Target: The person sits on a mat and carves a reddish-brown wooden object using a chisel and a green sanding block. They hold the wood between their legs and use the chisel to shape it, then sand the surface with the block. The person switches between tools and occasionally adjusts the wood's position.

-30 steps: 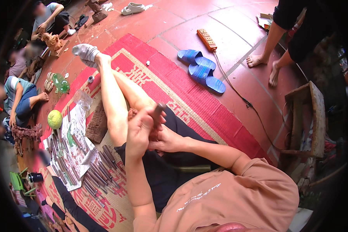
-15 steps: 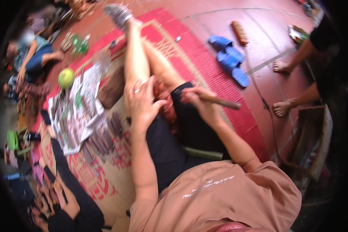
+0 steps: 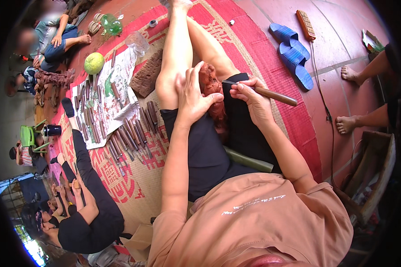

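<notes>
Showing in the head view: left hand (image 3: 193, 99), fingers spread, thumb against reddish carving (image 3: 207, 76) between the legs; right hand (image 3: 257, 101), clamped on brown-handled chisel (image 3: 278, 96), blade beside carving. Against one second ago: hands, then together, now separate; carving, then mostly hidden, now exposed.

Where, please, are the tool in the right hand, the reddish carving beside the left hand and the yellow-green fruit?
Tool (image 3: 277, 95), head view: its brown handle.
Reddish carving (image 3: 208, 78), head view: its upper part.
Yellow-green fruit (image 3: 94, 63), head view: its middle.
</notes>
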The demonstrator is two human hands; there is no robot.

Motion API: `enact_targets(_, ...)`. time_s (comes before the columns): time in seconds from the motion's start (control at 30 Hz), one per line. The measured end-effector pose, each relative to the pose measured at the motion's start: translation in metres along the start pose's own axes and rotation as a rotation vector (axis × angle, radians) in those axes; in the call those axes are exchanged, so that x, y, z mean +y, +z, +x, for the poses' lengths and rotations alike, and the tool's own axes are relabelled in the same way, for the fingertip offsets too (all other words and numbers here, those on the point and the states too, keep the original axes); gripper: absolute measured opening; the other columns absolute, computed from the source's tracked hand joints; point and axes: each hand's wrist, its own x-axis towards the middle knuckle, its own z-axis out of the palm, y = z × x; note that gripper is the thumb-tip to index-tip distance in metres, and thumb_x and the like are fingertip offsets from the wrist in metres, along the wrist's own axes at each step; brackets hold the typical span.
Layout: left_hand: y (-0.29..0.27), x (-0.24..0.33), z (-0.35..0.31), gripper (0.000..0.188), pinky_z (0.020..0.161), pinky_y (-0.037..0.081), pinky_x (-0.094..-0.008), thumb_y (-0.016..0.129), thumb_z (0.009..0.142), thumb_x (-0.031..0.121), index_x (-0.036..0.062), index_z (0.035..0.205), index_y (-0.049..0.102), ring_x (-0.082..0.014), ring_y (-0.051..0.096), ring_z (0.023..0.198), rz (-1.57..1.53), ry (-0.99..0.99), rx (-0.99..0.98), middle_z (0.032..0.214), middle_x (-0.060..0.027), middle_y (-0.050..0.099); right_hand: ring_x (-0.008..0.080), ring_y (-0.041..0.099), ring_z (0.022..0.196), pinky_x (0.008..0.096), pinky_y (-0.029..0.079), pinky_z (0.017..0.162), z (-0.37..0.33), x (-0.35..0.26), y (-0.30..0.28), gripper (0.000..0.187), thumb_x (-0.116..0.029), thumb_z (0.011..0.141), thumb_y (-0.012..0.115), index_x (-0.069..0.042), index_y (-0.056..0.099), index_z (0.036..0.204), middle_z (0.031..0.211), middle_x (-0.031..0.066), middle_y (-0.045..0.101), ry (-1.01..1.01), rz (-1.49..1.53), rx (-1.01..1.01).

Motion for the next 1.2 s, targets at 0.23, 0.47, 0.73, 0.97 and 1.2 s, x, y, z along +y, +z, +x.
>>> enact_targets(0.23, 0.023, 0.002, -0.009, 0.101, 0.106, 0.045, -0.0389, 0.084, 0.069, 0.004, 0.0094, 0.15, 0.025, -0.024, 0.042, 0.131, -0.466, -0.073, 0.094, 0.141, -0.0102, 0.035, 0.0267, 0.07, 0.1, 0.0405, 0.058, 0.088, -0.011, 0.003, 0.01, 0.012, -0.005, 0.094, 0.062, -0.005, 0.05, 0.095, 0.102, 0.0155, 0.068, 0.029, 0.144, 0.008)
enact_targets(0.47, 0.014, -0.004, -0.016, 0.097, 0.1, 0.05, -0.0349, 0.081, 0.073, 0.0, 0.0102, 0.15, 0.023, -0.0233, 0.048, 0.126, -0.817, -0.225, 0.072, 0.142, -0.0136, 0.04, 0.0313, 0.068, 0.105, 0.0442, 0.058, 0.091, -0.008, 0.008, 0.024, 0.01, -0.004, 0.095, 0.058, -0.007, 0.049, 0.095, 0.105, 0.0204, 0.068, 0.1, 0.196, -0.056)
enact_targets(0.73, -0.004, -0.009, -0.037, 0.096, 0.111, 0.038, -0.0375, 0.08, 0.076, -0.003, 0.0123, 0.149, 0.019, -0.0232, 0.046, 0.128, -0.978, -0.182, 0.262, 0.142, -0.0109, 0.039, 0.0322, 0.068, 0.105, 0.0425, 0.058, 0.093, -0.005, 0.015, 0.049, 0.013, -0.004, 0.095, 0.058, -0.006, 0.045, 0.095, 0.103, 0.0221, 0.067, 0.275, 0.331, -0.132)
enact_targets(0.97, -0.001, -0.01, -0.037, 0.095, 0.106, 0.043, -0.0371, 0.079, 0.077, -0.004, 0.0123, 0.15, 0.02, -0.0219, 0.052, 0.121, -0.953, -0.17, 0.257, 0.137, -0.0099, 0.043, 0.0333, 0.068, 0.103, 0.0435, 0.06, 0.089, -0.002, 0.024, 0.032, 0.01, -0.003, 0.095, 0.056, -0.006, 0.046, 0.095, 0.101, 0.0217, 0.067, 0.236, 0.38, -0.206)
enact_targets(1.2, 0.007, -0.008, -0.025, 0.09, 0.103, 0.047, -0.0354, 0.077, 0.079, -0.004, 0.009, 0.149, 0.021, -0.0221, 0.055, 0.118, -0.9, -0.175, 0.239, 0.137, -0.0117, 0.044, 0.034, 0.067, 0.105, 0.045, 0.06, 0.09, -0.006, 0.018, 0.033, 0.012, -0.002, 0.096, 0.055, -0.004, 0.044, 0.098, 0.108, 0.0234, 0.064, 0.103, 0.229, -0.167)
